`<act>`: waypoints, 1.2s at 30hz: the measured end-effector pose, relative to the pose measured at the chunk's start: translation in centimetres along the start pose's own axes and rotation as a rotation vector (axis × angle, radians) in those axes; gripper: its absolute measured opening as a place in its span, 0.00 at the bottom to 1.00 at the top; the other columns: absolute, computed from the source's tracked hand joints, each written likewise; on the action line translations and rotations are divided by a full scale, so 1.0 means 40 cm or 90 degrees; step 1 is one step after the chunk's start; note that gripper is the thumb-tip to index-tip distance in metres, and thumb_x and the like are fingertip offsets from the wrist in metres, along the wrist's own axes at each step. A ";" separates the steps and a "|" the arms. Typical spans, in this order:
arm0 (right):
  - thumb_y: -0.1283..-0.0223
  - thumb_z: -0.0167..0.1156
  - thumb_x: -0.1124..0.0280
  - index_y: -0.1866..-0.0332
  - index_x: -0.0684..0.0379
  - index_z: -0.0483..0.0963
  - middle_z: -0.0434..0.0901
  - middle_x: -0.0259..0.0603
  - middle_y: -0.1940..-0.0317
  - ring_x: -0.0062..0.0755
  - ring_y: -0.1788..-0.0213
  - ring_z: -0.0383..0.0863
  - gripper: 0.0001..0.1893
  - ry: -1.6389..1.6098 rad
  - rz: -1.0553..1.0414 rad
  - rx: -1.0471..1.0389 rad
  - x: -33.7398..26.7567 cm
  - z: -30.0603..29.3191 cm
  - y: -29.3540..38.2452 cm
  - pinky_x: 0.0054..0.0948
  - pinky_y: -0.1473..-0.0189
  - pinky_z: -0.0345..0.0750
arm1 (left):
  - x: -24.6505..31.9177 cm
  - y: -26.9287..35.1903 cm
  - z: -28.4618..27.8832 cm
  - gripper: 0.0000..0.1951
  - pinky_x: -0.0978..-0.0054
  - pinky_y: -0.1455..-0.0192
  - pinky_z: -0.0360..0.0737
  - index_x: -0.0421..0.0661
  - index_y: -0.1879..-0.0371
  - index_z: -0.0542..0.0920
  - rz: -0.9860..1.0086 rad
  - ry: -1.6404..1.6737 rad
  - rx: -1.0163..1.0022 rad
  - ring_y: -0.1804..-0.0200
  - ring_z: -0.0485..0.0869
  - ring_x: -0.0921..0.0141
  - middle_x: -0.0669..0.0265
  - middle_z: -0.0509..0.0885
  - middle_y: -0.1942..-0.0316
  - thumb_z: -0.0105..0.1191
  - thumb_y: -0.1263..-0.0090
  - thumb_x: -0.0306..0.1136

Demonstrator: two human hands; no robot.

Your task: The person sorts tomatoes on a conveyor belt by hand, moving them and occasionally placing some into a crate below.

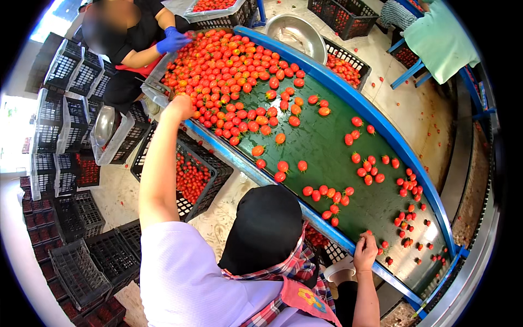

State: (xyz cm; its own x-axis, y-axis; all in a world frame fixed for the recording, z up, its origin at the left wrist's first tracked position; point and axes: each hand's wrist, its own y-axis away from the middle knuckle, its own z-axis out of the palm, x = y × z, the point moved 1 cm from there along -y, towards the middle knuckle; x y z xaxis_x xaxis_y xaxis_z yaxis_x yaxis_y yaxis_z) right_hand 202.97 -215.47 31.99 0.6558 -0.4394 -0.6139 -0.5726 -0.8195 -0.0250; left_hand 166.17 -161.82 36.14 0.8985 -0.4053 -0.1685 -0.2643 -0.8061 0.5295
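Red and orange cherry tomatoes (220, 65) lie heaped at the far left end of a sloping green sorting table (282, 208) with blue metal edges. My left hand (183, 107) reaches to the heap's near edge; its fingers are hidden, so whether it holds anything is unclear. Over the table's near edge at the right, my right hand (365, 251) has its fingers drawn together, with a red cherry tomato (369, 232) showing at the tips. Scattered tomatoes (367, 165) lie across the middle and lower right of the surface.
A co-worker's blue-gloved hand (173, 41) touches the heap's far side. A black crate of tomatoes (194, 175) stands below the near edge. Beyond the table are a metal bowl (296, 36) and another tomato crate (345, 67). Black crates (65, 110) are stacked at left.
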 end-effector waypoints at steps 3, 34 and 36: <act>0.45 0.50 0.79 0.66 0.64 0.73 0.74 0.48 0.75 0.43 0.77 0.75 0.05 0.020 -0.026 0.008 0.003 -0.001 0.002 0.33 0.73 0.72 | 0.074 0.012 0.009 0.11 0.65 0.54 0.81 0.42 0.62 0.80 -0.038 -0.110 0.106 0.56 0.84 0.60 0.54 0.84 0.61 0.54 0.42 0.32; 0.47 0.49 0.82 0.68 0.64 0.72 0.74 0.48 0.75 0.42 0.78 0.73 0.04 0.065 0.025 -0.046 -0.001 -0.064 -0.002 0.33 0.74 0.70 | 0.027 -0.173 -0.005 0.20 0.66 0.52 0.76 0.39 0.62 0.81 0.031 0.417 0.164 0.55 0.81 0.62 0.50 0.83 0.64 0.56 0.46 0.44; 0.47 0.49 0.82 0.68 0.64 0.71 0.74 0.48 0.75 0.43 0.77 0.73 0.04 0.053 0.039 -0.043 0.004 -0.065 0.003 0.34 0.73 0.70 | 0.009 -0.184 0.005 0.21 0.67 0.58 0.76 0.38 0.66 0.81 -0.055 0.558 0.261 0.64 0.81 0.64 0.55 0.82 0.73 0.58 0.46 0.47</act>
State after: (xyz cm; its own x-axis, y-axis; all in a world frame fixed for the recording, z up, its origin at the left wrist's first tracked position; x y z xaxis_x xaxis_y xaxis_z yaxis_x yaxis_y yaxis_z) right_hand 204.29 -216.62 33.94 0.6613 -0.5162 -0.5443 -0.5801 -0.8119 0.0652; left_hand 168.39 -156.13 32.02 0.8192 -0.0062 0.5734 -0.1370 -0.9731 0.1851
